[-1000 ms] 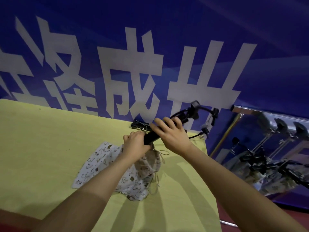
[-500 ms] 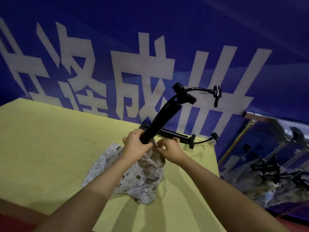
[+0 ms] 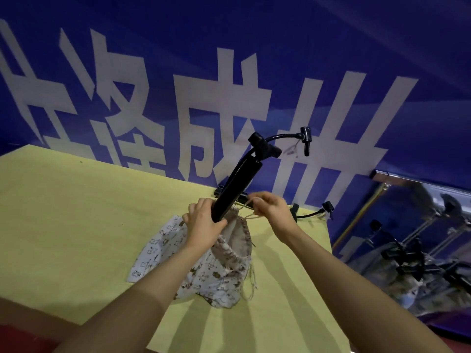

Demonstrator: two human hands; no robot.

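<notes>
Head view: the banner (image 3: 331, 47) carries big white characters. 成 reads plainly, while the others are cut off or blocked by the pump (image 3: 237, 184). The left hand (image 3: 204, 225) grips the pump, whose foot is hidden in the bag (image 3: 229, 253) on the desk (image 3: 76, 212). The right hand (image 3: 271, 208) pinches what seems to be the cord (image 3: 248, 203).

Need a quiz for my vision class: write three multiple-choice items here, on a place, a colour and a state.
1. Where does the second pump lie? A at the tablecloth's far edge B in the pouch C on the floor
2. What colour is the tablecloth? A red B yellow-green C white
3. What does the right hand hold? A nothing B a hose C the drawstring
Answers: A, it lies along that edge; B, the cloth is plainly yellow-green; C, it pinches the drawstring while the left hand grips the upright pump over the pouch.
</notes>
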